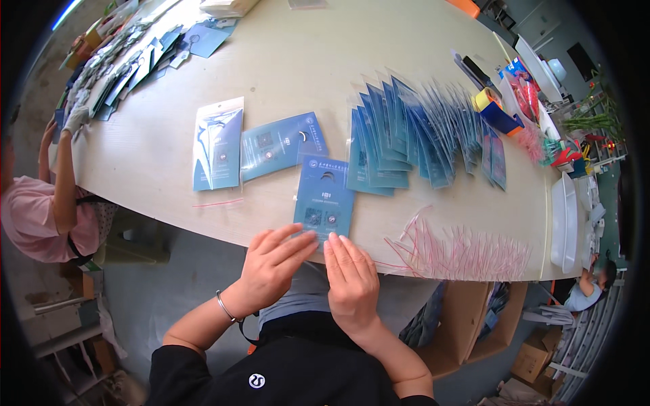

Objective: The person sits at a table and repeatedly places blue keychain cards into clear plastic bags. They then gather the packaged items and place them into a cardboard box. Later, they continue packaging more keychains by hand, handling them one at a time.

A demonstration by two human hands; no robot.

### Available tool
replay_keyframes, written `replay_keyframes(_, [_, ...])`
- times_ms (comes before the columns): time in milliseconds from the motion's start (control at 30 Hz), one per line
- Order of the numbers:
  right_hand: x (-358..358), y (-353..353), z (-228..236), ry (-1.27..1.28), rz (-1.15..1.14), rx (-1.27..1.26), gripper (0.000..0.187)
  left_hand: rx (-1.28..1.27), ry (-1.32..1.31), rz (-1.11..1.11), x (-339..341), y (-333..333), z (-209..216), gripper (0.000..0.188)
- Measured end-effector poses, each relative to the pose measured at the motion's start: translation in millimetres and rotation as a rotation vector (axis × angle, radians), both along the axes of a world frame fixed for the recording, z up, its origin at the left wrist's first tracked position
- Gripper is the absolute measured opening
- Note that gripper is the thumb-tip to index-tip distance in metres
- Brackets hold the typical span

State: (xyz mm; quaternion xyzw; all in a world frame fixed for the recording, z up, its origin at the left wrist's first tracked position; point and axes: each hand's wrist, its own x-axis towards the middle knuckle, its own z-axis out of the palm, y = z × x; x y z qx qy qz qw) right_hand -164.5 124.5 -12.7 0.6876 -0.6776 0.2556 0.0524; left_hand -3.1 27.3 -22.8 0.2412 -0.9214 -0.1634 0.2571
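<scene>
A blue card in a clear plastic sleeve (325, 186) lies near the table's front edge. My left hand (274, 264), a bangle on its wrist, has its fingers stretched over the lower left corner of this sleeve. The fingertips of my right hand (352, 274) rest at its lower right edge, straight and side by side. Neither hand grips anything that I can see. Just beyond lie another sleeved card (281, 145), tilted, and a shiny sleeved card (218, 152) standing out by its glare. Many more sleeved cards (386, 135) overlap in a fanned row to the right.
Thin red-edged plastic strips (467, 254) are heaped along the front right edge, with a single strip (217, 204) at left. A tape dispenser (497, 111) stands at the right. Loose cards (145, 61) cover the far left, where another person (51, 210) works. Cardboard boxes (460, 318) stand below.
</scene>
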Motion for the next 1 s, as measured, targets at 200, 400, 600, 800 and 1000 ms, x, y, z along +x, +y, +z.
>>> replay_keyframes(200, [-26, -18, 7, 0.048, -0.174, 0.096, 0.037, 0.056, -0.302, -0.044, 5, -15, 18, 0.066])
replay_keyframes(400, [-57, -43, 7, 0.115, -0.339, 0.189, 0.053, -0.186, -0.444, 0.174, -1, -67, 25, 0.072])
replay_keyframes(600, [-49, -38, 7, 0.068, -0.392, 0.035, 0.051, 0.036, -0.505, -0.226, -39, -63, 47, 0.055])
replay_keyframes(800, [-24, -9, 8, -0.203, -0.122, -0.058, 0.033, -0.209, -0.281, -0.282, -33, -80, 28, 0.052])
replay_keyframes(1000, [-19, -1, 6, -0.339, -0.073, -0.009, 0.029, -0.080, -0.379, -0.107, -25, -44, 36, 0.053])
